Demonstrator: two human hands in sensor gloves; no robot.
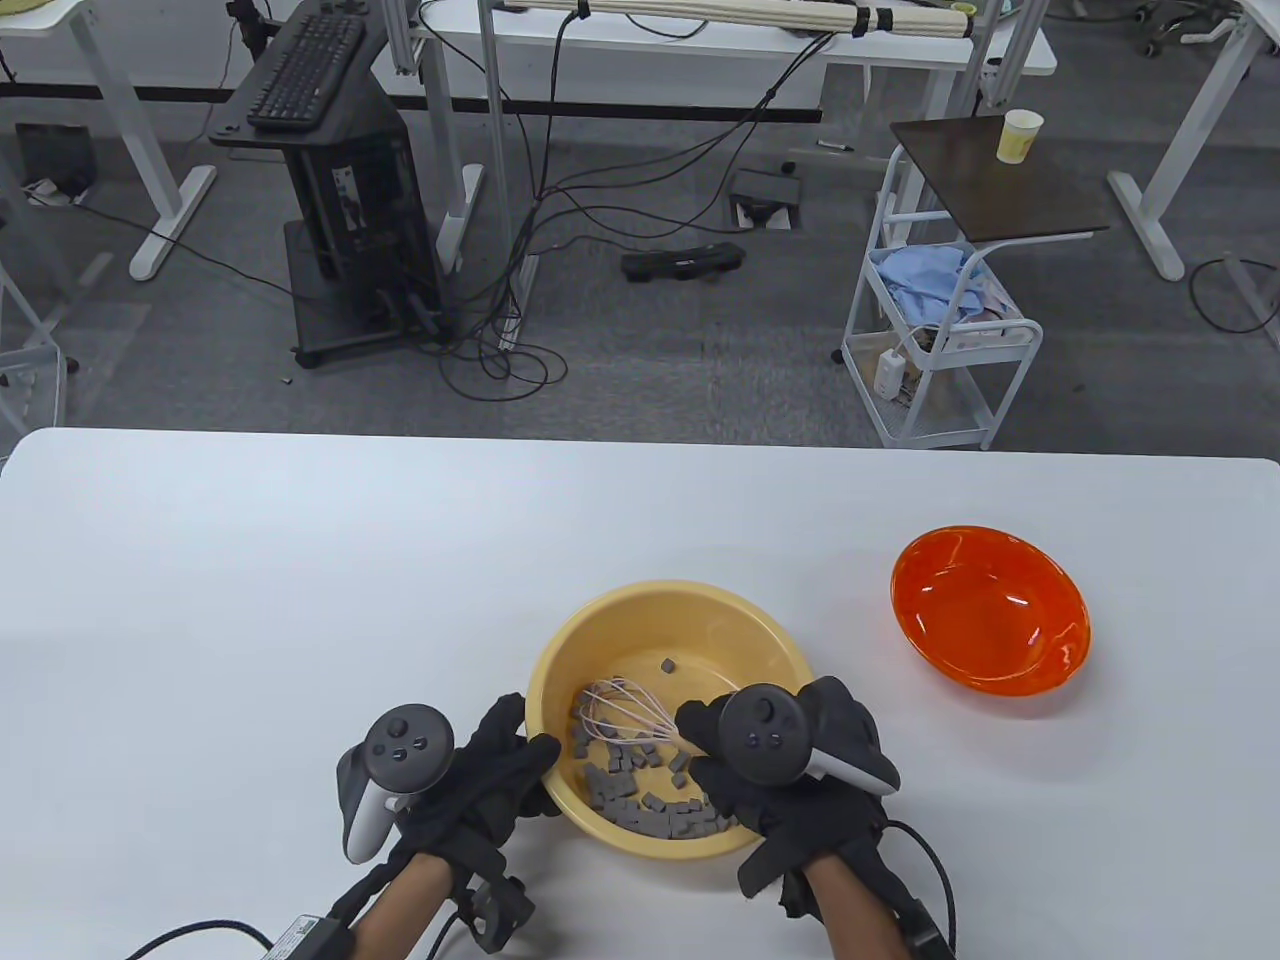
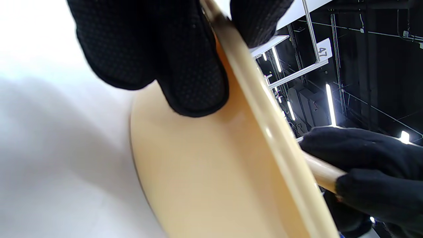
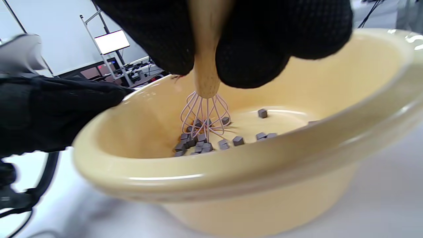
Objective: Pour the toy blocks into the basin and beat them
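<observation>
A yellow basin [image 1: 610, 620] [image 2: 205, 172] [image 3: 231, 172] sits on the white table near the front edge. Several small grey toy blocks [image 1: 650, 800] [image 3: 205, 143] lie in its bottom, one block [image 1: 667, 663] apart at the far side. My left hand [image 1: 500, 770] [image 2: 185, 49] grips the basin's left rim, thumb inside and fingers outside. My right hand [image 1: 790, 770] [image 3: 231, 39] holds the wooden handle [image 3: 206, 76] of a whisk, whose pink wires [image 1: 615, 710] [image 3: 205, 115] rest among the blocks.
An orange bowl [image 1: 990, 612] stands on the table to the right of the basin. Beyond the far table edge are a trolley, desks and cables on the floor.
</observation>
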